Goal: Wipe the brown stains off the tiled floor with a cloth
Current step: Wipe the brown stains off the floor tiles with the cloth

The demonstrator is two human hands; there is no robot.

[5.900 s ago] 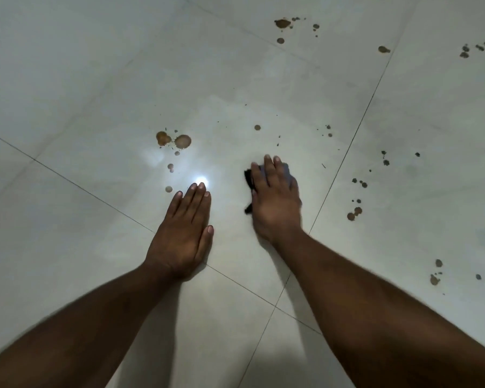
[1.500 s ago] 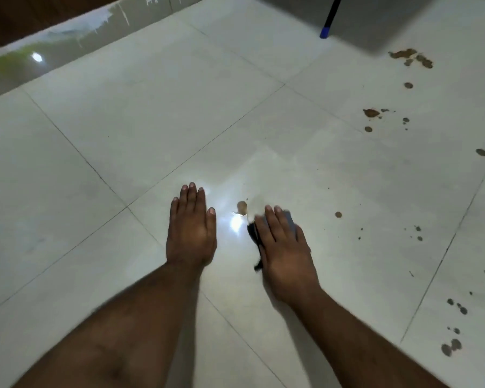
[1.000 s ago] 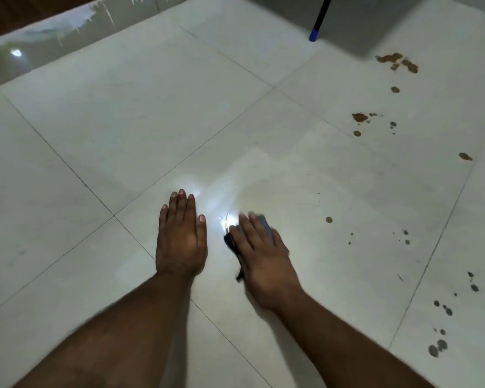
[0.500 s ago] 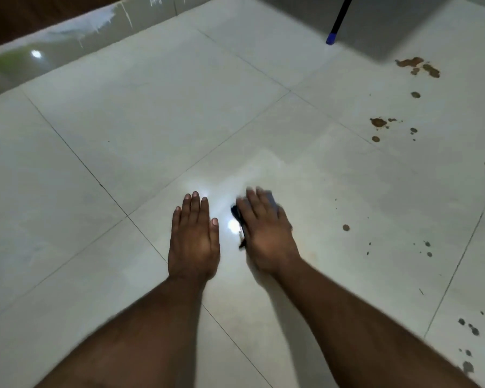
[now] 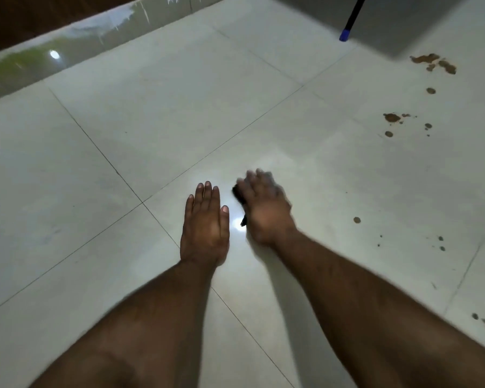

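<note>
Mid-wipe. Right hand (image 5: 266, 210) flat on the floor (image 5: 157, 107), motion-blurred, fingers (image 5: 259, 182) spread and pressed down over a dark cloth (image 5: 239, 195); only a sliver of cloth visible at the thumb side, the rest hidden beneath the palm. Cloth pinned under the palm rather than pinched, as far as the blur allows.

Left hand (image 5: 205, 228) just beside, palm down, fingers straight and together, empty, apparently bracing body weight.

Tile right around both sets of fingers looks clean, with a bright glare spot between the hands.

Brown stains remaining, all to the right of the right fingers: single round spot (image 5: 356, 220) nearest; speckles beyond it; cluster (image 5: 392, 117) further ahead; largest smear (image 5: 431, 62) far ahead-right, near a blue-tipped pole (image 5: 347, 26).

Judgement: local patch done, well short of finished. Next move likely a slide of the cloth rightward to the nearest spot, pressure kept on, left hand shifted for reach.

No brands, labels or writing visible.
</note>
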